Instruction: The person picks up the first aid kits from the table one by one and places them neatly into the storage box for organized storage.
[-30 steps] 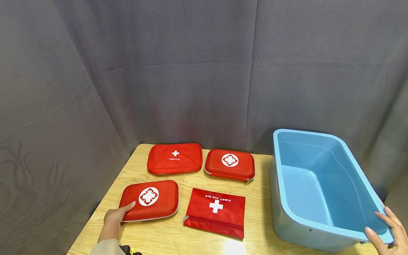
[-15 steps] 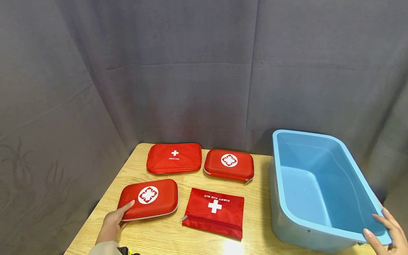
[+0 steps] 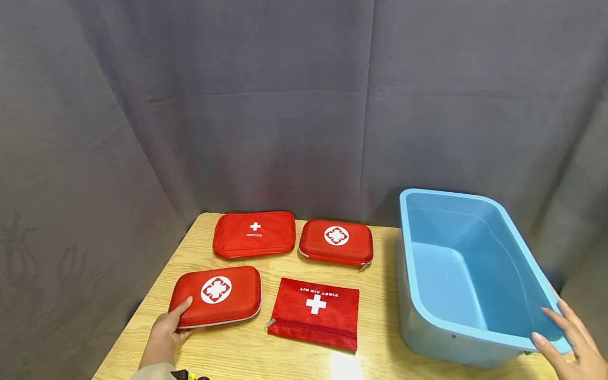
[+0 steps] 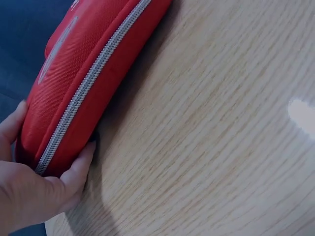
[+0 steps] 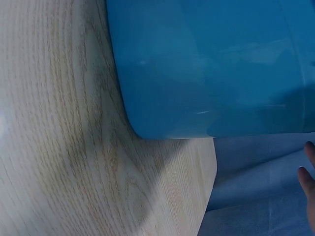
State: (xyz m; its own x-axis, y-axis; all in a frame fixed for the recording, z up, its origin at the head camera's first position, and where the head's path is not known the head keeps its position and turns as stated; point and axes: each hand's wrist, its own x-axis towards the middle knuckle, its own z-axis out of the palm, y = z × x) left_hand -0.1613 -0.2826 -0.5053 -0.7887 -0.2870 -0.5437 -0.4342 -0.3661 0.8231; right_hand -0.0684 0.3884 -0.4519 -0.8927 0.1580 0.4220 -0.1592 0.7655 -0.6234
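Note:
My left hand (image 3: pixel 164 328) grips the left end of a red hard-shell first aid case (image 3: pixel 242 298) at the table's front left. The thumb lies on its top; in the left wrist view the fingers (image 4: pixel 78 169) curl under the edge, below the silver zipper (image 4: pixel 83 88). At the near right corner of a blue plastic bin (image 3: pixel 480 335), my right hand (image 3: pixel 577 343) rests with spread, fairly straight fingers at the rim. Its palm is cut off by the frame. Only a few fingertips (image 5: pixel 306 174) show in the right wrist view, beside the bin wall (image 5: pixel 162 93).
A flat red first aid pouch (image 3: pixel 332 316) lies between the held case and the bin. Behind are a red soft first aid bag (image 3: pixel 233 237) and a smaller red case (image 3: pixel 349 248). Grey curtains (image 3: pixel 266 105) hang behind the wooden table (image 3: pixel 380 295).
The head view has shifted slightly, moving everything a little left. My left fingers have come into view beneath the case's left end. The right hand stays at the bin's corner.

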